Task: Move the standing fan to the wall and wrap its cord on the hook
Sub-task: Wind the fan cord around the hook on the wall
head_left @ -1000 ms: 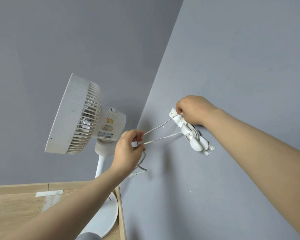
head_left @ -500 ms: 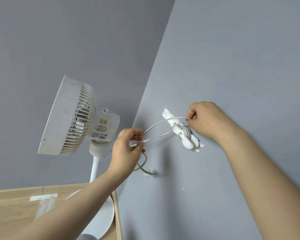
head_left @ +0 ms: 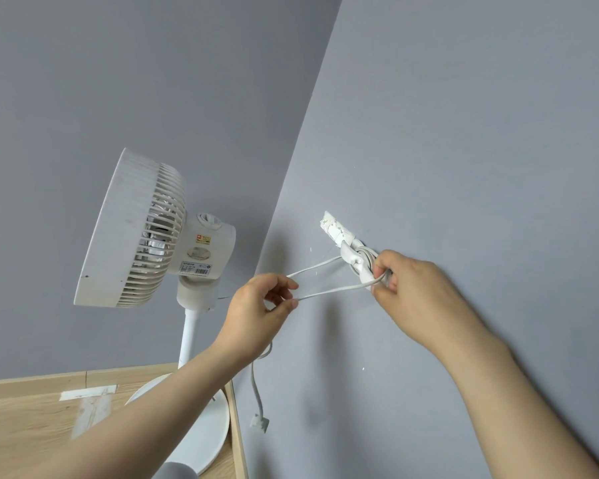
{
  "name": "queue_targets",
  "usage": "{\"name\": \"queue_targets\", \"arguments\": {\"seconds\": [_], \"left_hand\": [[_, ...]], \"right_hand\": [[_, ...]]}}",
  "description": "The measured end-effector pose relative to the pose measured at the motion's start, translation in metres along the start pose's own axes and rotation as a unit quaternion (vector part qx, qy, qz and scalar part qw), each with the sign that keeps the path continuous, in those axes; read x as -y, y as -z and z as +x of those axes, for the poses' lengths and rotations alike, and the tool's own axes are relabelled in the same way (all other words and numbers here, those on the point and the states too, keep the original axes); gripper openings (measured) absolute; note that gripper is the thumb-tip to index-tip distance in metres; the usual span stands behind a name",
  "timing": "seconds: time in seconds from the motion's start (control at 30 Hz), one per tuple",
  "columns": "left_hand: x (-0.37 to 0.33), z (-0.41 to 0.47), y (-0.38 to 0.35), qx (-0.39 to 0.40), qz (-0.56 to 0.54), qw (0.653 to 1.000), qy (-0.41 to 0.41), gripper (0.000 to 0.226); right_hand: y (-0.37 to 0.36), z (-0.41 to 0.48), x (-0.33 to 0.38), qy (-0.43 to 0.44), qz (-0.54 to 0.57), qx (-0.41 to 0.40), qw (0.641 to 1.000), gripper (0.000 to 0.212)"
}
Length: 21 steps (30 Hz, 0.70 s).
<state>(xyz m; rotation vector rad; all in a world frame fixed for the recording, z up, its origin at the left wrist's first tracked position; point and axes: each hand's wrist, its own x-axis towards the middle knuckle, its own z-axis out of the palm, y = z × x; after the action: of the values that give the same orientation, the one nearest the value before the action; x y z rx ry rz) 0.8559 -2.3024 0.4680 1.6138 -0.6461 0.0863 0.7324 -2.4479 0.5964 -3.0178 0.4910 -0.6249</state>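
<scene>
A white standing fan (head_left: pixel 135 233) stands in the corner, close to the grey wall (head_left: pixel 464 133), its round base (head_left: pixel 208 440) on the floor. On that wall sits a white hook (head_left: pixel 355 261) with several turns of the white cord (head_left: pixel 329 290) round it. My left hand (head_left: pixel 256 319) pinches two strands of cord that stretch out to the hook. My right hand (head_left: pixel 408 292) grips the cord just below the hook. A loose end with the white plug (head_left: pixel 259 422) hangs down under my left hand.
A light wooden floor (head_left: pixel 32 423) with strips of white tape (head_left: pixel 89 392) lies at the lower left. A wooden skirting board (head_left: pixel 237 426) runs along the foot of the wall. A grey rounded object (head_left: pixel 175 471) shows at the bottom edge.
My right hand has moved from the top of the hook down to its lower end, carrying the cord round. The plug end has dropped and now hangs lower under my left hand.
</scene>
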Motion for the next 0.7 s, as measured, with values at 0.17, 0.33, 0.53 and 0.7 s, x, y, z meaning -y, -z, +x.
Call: {"name": "queue_targets", "arguments": {"seconds": [0.17,0.33,0.53,0.7], "left_hand": [[-0.007,-0.005,-0.006,0.018,-0.010,1.000,0.000,0.025],[-0.006,-0.007,-0.008,0.016,-0.020,1.000,0.016,0.029],[0.002,-0.014,-0.012,0.052,-0.023,0.997,0.056,0.020],[0.008,-0.018,-0.018,0.071,-0.006,0.995,0.070,0.017]], "right_hand": [[-0.006,-0.014,-0.002,0.000,-0.009,-0.011,1.000,0.013],[-0.010,-0.025,0.000,-0.020,-0.010,-0.007,1.000,0.019],[-0.023,-0.041,0.003,-0.041,0.010,-0.002,0.999,0.028],[-0.039,-0.048,0.002,-0.053,0.038,0.008,0.998,0.048]]}}
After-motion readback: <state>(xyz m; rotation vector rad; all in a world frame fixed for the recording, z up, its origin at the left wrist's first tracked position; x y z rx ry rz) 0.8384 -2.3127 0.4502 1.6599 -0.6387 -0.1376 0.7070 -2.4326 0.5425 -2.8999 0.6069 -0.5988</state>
